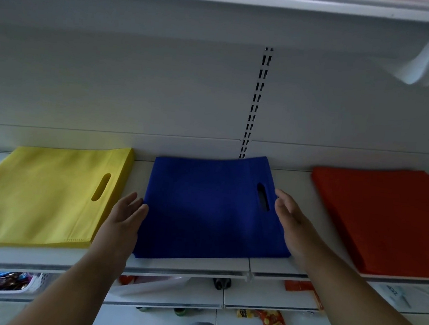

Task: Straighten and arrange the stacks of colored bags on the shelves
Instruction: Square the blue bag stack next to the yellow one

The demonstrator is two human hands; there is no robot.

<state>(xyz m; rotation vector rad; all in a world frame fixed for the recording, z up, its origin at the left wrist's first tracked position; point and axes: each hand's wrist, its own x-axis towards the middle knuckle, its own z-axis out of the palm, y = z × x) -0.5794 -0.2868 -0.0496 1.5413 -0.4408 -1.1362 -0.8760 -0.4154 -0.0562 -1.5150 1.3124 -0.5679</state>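
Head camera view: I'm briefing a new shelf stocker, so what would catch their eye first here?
Three bright stacks of flat bags on a white shelf: a yellow stack at left, a blue stack in the middle, an orange stack at right. Both hands flank the blue stack, the left hand at its left edge and the right hand at its right edge beside the handle slot, fingers straight.

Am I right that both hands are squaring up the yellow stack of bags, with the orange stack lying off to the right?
Not quite: the head view shows the left hand and right hand flanking the blue stack. The yellow stack lies untouched to the left; the orange stack is indeed right.
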